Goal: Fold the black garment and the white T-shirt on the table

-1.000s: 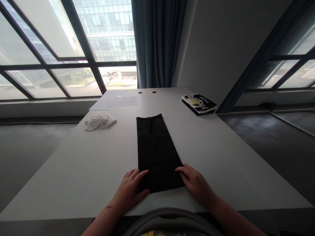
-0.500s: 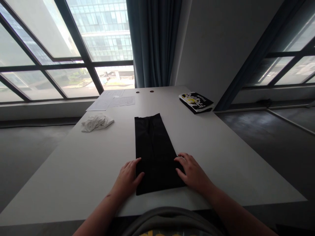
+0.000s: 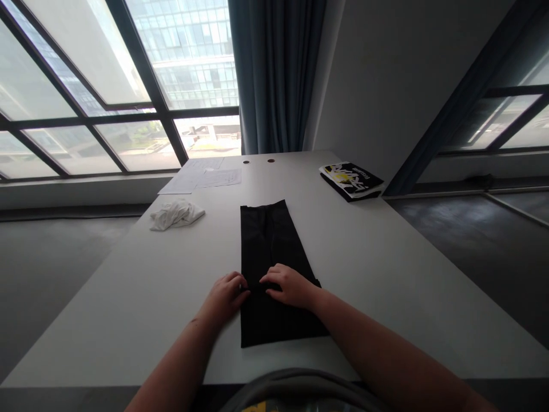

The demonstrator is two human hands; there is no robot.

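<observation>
Both hands' fingers (image 3: 270, 281) press the black cloth (image 3: 268, 246) at its middle.

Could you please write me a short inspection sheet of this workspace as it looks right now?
Surface: white table, two round holes at far edge.
Job's things: black folded cloth, lying flat lengthwise.
Clutter: crumpled white cloth; papers; black printed packet.
Hands: left hand at the cloth's left edge; right hand on top of it; grip unclear.
Cables: nothing seen.
Surroundings: windows, blue curtain.
</observation>
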